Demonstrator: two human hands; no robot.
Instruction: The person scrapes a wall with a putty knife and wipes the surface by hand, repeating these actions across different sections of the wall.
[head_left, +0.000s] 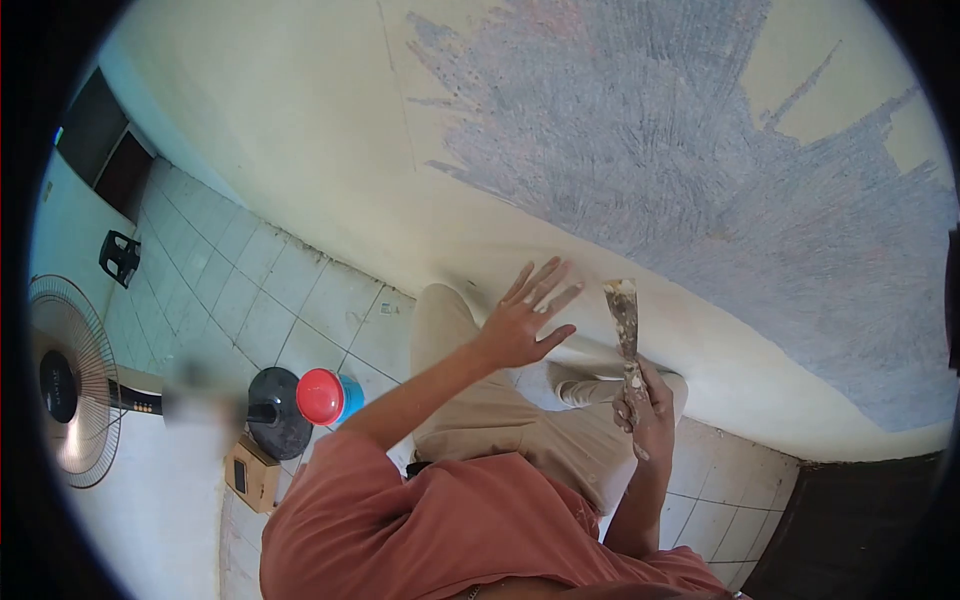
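Observation:
My left hand [520,325] is spread with its fingers apart, in front of the lower part of the pale wall [330,130], and nothing is in it. My right hand [648,412] is wrapped round the handle of a putty knife [625,325]. The knife stands upright with its blade at the top, and blade and handle are spotted with pale residue. Above both hands a large rough grey-blue patch [650,130] covers the wall. Whether either hand touches the wall is hard to tell.
A standing fan [70,385] is at the left, with its black round base [285,425] beside a red-lidded blue bucket [321,396]. A cardboard box [257,475] sits near it. A black stool [121,257] stands farther off. A dark door [850,530] is at lower right.

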